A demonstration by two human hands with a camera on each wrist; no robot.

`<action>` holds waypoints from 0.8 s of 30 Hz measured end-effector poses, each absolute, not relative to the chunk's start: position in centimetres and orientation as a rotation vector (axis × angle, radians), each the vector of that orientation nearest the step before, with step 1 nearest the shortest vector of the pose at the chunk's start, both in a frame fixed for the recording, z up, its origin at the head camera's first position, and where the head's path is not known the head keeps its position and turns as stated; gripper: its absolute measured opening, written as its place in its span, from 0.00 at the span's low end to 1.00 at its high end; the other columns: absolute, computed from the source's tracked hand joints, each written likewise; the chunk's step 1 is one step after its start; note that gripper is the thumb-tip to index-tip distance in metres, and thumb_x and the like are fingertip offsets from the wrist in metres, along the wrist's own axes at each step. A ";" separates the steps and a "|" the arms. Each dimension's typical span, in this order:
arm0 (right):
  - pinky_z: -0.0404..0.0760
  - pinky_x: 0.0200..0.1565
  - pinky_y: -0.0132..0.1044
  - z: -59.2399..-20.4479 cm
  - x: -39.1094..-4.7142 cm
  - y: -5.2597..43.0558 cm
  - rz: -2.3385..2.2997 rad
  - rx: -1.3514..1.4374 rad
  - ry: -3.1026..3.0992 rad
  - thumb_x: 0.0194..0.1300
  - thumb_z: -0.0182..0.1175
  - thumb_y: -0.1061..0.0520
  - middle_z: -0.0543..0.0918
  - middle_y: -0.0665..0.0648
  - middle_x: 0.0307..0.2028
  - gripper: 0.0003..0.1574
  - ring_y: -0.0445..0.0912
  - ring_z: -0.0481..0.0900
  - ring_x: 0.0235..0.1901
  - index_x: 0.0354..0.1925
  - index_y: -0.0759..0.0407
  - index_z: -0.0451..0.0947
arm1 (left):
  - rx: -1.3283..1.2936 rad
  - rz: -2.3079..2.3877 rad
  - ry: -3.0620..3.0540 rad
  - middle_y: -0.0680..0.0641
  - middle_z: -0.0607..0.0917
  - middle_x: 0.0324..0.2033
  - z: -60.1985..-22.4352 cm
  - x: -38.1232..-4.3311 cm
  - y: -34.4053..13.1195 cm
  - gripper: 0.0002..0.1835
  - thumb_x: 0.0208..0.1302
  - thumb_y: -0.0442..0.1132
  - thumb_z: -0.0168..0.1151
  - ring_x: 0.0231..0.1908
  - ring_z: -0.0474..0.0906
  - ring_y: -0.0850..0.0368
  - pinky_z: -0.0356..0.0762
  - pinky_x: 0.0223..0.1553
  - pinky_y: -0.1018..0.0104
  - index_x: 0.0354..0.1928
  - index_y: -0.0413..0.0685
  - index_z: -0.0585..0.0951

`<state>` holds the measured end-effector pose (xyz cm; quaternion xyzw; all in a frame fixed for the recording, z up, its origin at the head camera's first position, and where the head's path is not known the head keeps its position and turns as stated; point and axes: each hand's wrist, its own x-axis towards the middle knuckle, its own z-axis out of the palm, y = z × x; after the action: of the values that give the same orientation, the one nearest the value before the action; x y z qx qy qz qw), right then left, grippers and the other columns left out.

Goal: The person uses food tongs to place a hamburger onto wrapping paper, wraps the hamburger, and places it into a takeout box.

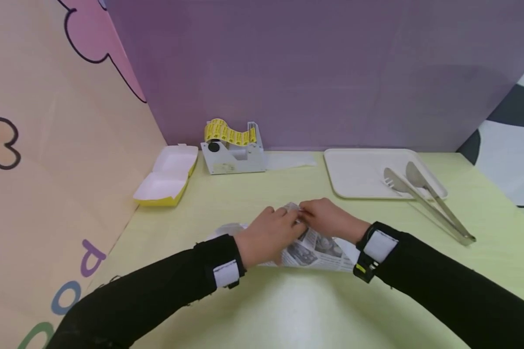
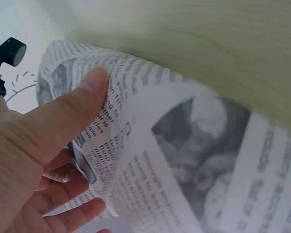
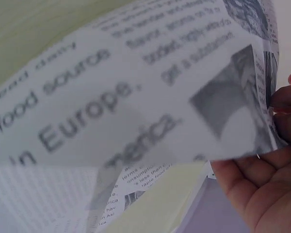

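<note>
A sheet of newsprint-patterned wrapping paper [image 1: 327, 247] is raised and folded over at the middle of the table. My left hand [image 1: 268, 235] pinches it, and in the left wrist view the thumb [image 2: 82, 107] lies on the printed face with the fingers behind the fold. Close beside it, my right hand [image 1: 332, 218] pinches the top edge of the same paper. In the right wrist view a broad printed flap [image 3: 150, 87] runs up to the curled fingers [image 3: 281, 174]. Whether anything lies inside the paper is hidden.
An open yellow carton [image 1: 168, 174] with a white inside stands at the back left. Beside it is a dispenser [image 1: 236, 160] with a roll of yellow labels [image 1: 229, 133]. Metal tongs [image 1: 436, 208] lean across the rim of a white tray [image 1: 353, 174] at the back right.
</note>
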<state>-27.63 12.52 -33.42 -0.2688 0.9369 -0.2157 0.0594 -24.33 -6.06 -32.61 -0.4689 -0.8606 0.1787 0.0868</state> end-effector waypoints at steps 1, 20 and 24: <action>0.67 0.28 0.35 -33.4 -27.8 12.5 -0.644 -0.812 2.833 0.75 0.48 0.60 0.69 0.52 0.20 0.16 0.42 0.66 0.20 0.27 0.57 0.69 | -1.397 0.533 -2.566 0.46 0.73 0.59 -32.7 -24.4 -6.1 0.47 0.44 0.61 0.76 0.55 0.74 0.51 0.75 0.47 0.58 0.65 0.53 0.69; 0.65 0.28 0.35 -34.4 -28.6 12.7 -0.664 -0.758 2.850 0.73 0.51 0.60 0.68 0.51 0.19 0.17 0.43 0.65 0.20 0.24 0.57 0.68 | -1.411 0.472 -2.624 0.48 0.74 0.58 -33.1 -24.9 -5.9 0.45 0.46 0.55 0.78 0.54 0.75 0.54 0.75 0.45 0.60 0.66 0.52 0.69; 0.63 0.27 0.35 -35.0 -28.3 12.7 -0.682 -0.737 2.822 0.72 0.53 0.60 0.63 0.50 0.18 0.16 0.42 0.63 0.19 0.24 0.56 0.68 | -1.446 0.458 -2.687 0.50 0.75 0.59 -33.4 -25.1 -5.9 0.41 0.50 0.52 0.76 0.53 0.76 0.54 0.74 0.47 0.58 0.66 0.56 0.70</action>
<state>-28.30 12.73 -35.01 -0.2454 0.9396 -0.2271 0.0730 -25.08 -5.92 -33.37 -0.4684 -0.8705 0.1484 0.0282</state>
